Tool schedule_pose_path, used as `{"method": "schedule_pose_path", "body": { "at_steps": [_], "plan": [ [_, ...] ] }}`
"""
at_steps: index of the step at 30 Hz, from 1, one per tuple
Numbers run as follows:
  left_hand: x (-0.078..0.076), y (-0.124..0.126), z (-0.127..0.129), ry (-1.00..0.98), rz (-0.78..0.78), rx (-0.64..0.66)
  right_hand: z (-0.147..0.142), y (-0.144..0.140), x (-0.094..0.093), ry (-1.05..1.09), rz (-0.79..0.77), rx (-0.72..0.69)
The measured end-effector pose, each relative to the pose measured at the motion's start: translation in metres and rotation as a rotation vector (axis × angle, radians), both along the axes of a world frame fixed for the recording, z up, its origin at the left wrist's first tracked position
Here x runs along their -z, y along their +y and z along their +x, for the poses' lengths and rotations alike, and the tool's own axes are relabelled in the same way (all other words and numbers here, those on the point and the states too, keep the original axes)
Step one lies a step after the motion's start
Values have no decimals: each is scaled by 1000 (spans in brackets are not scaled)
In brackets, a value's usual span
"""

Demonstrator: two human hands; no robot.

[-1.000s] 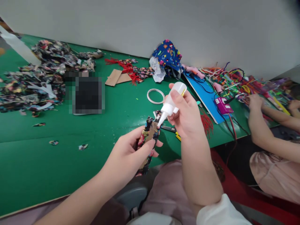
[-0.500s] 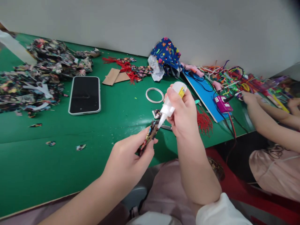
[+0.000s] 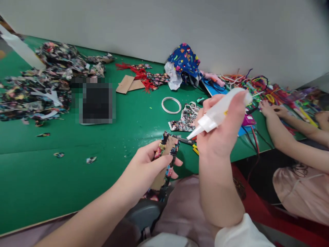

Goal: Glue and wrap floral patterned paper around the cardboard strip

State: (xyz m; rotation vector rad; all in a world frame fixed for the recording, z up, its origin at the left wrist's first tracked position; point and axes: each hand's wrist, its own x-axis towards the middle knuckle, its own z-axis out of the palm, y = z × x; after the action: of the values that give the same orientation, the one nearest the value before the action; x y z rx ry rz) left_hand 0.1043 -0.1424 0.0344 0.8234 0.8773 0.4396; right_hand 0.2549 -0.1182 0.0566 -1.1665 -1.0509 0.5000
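Right hand (image 3: pixel 218 137) grips smooth white bottle (image 3: pixel 218 111), conical nozzle.

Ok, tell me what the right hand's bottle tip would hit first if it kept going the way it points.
Probably the floral fabric piece in the left hand. The right hand aims the glue bottle down-left at it, though depth is uncertain.

A pixelated block (image 3: pixel 97 100) hid whatever lay on the tabletop (image 3: pixel 51 178) there. Bottle (image 3: pixel 218 111) mid-section was covered by right hand (image 3: pixel 221 137); label unreadable. Strip (image 3: pixel 164 161) lower part sat behind left hand (image 3: pixel 144 171). Co-worker (image 3: pixel 295 164) cut off at right edge.
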Motion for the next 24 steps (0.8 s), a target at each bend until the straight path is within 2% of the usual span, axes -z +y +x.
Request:
{"method": "schedule_pose_path", "body": {
  "at_steps": [3,9,18,24],
  "plan": [
    [0,1,0,-101,-114,32,-2,-6,-1,-46,85,102],
    [-2,0,-2,-145,-155,34,-4,-8,2,-113,35,119],
    [-10,2,-6,-94,-180,56,2,-4,12,-293,64,112],
    [-12,2,-4,-33,-209,67,4,0,16,-322,101,124]
  ]
}}
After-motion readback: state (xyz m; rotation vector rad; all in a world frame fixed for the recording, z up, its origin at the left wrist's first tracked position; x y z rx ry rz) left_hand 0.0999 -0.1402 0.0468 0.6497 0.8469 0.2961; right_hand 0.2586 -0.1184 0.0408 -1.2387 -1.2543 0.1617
